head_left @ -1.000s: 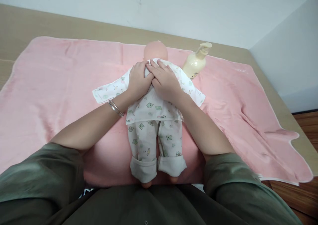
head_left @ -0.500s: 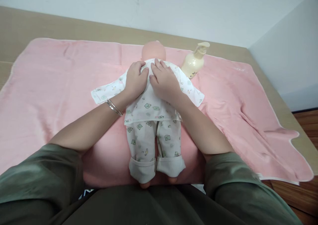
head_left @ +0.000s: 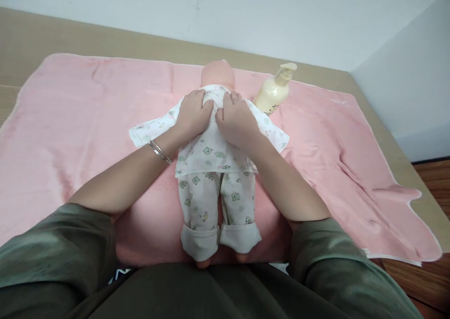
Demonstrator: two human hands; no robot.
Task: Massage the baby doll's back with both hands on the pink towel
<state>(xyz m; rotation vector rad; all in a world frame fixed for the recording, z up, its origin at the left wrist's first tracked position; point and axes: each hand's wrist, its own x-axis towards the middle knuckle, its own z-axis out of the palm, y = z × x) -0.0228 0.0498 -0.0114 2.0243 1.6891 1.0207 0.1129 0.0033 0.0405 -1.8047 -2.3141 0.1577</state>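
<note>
A baby doll [head_left: 218, 74] lies lengthwise in front of me, its head at the far side and its feet toward my body. It wears a white shirt [head_left: 211, 157] and matching trousers [head_left: 200, 197], printed with small green figures, the trouser cuffs turned up. My left hand [head_left: 195, 115] rests on the left of the doll's upper body, thumb apart from the fingers. Opposite it, my right hand [head_left: 239, 122] presses on the right side with fingers slightly bent. Light creases show in the shirt between my thumbs. The doll's face is not visible.
A cream pump bottle [head_left: 272, 94] stands just beyond the doll's right-hand sleeve. Under everything spreads a pink blanket [head_left: 87, 112] over a wooden table [head_left: 140, 42]. A white wall [head_left: 267, 18] rises behind the table, and wooden flooring [head_left: 408, 277] shows at the lower right.
My right hand has drawn back slightly toward me, its fingers bending and bunching the shirt a little. My left hand stays almost in place, its thumb shifted slightly right.
</note>
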